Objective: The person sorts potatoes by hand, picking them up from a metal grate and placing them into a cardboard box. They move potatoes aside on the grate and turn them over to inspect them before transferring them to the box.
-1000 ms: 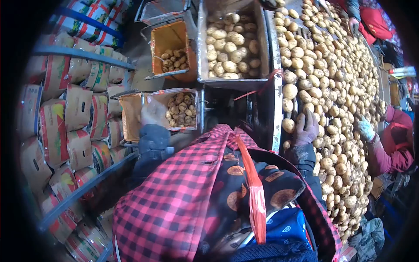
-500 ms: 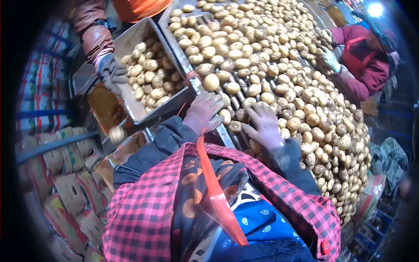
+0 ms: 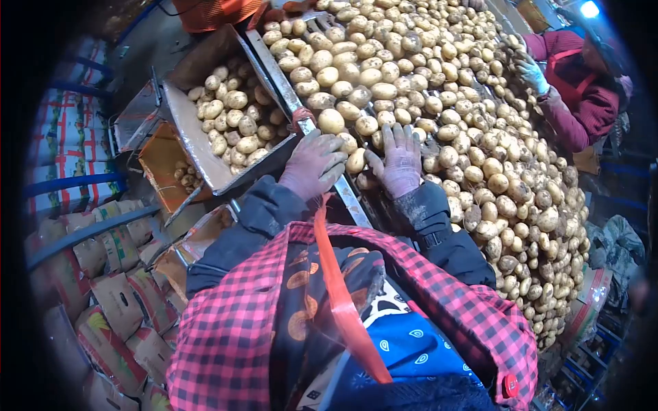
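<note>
My left hand (image 3: 314,164) lies over the metal rail (image 3: 351,198) at the near edge of the sorting table, palm down, its fingers pointing toward the potatoes. No potato shows in its grasp. My right hand (image 3: 399,163) rests on the potatoes (image 3: 480,164) just right of it, fingers stretched forward and thumb apart. Between the two hands lie a few pale potatoes (image 3: 355,160), close to my right thumb. Dark rollers show in part beneath them. Both hands wear thin, dirt-stained gloves.
An open carton (image 3: 212,168) of potatoes stands left of the rail. Below it, a smaller orange-brown box (image 3: 164,161) holds some potatoes. Across the heap, a co-worker (image 3: 576,89) in dark red reaches in with gloved hands. Stacked cartons (image 3: 116,301) fill the lower left.
My right hand has moved forward and slightly left, its fingers now straighter. My left hand has slid slightly left. The other person's gloved hand beside the carton has gone from view.
</note>
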The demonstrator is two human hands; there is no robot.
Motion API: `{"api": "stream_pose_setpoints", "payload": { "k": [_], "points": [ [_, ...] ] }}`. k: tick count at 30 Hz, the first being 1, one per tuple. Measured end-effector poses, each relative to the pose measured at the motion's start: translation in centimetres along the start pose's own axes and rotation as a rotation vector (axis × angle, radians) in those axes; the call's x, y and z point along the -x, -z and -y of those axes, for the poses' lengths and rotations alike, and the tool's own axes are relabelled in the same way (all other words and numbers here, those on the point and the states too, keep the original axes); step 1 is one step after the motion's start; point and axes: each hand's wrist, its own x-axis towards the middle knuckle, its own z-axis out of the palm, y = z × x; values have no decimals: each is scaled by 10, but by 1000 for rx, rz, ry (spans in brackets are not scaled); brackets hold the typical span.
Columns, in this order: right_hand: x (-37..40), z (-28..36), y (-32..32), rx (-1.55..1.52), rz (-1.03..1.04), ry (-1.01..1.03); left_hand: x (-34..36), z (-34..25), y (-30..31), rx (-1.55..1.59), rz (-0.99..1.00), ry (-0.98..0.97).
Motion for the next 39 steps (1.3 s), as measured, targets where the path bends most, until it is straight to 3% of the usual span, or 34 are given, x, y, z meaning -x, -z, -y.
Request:
{"api": "stream_pose_setpoints", "payload": {
  "k": [4,6,7,11,14,15,18,23,31,34,35,36,38,39],
  "points": [
    [8,-9,10,-229,-17,32,19,-1,14,111,-11,9],
    [21,-18,31,-338,-116,-48,21,-1,16,161,22,69],
    [29,-28,39,-250,-204,-41,16,3,15,194,-25,36],
    [41,-60,71,-42,-206,-146,-26,9,11,-302,-141,79],
    [53,-74,45,94,-116,-211,-51,32,-9,-470,158,156],
    [56,-71,32,177,-101,-207,-67,22,1,-459,372,291],
    [53,-69,19,221,-26,-237,-94,12,14,-463,554,404],
    [56,-69,16,229,-73,-257,-107,9,19,-460,726,350],
    [51,-65,15,184,-69,-288,-79,10,11,-307,610,346],
    [50,-64,15,175,-100,-273,-47,41,-1,-63,267,74],
    [51,-64,15,175,-109,-272,-43,34,12,187,179,94],
    [51,-65,15,177,-115,-275,-34,25,2,957,81,395],
    [52,-69,14,183,-132,-262,-27,-13,28,1662,-163,620],
    [51,-70,13,191,-135,-256,-17,-15,29,1919,-155,591]
  ]
}}
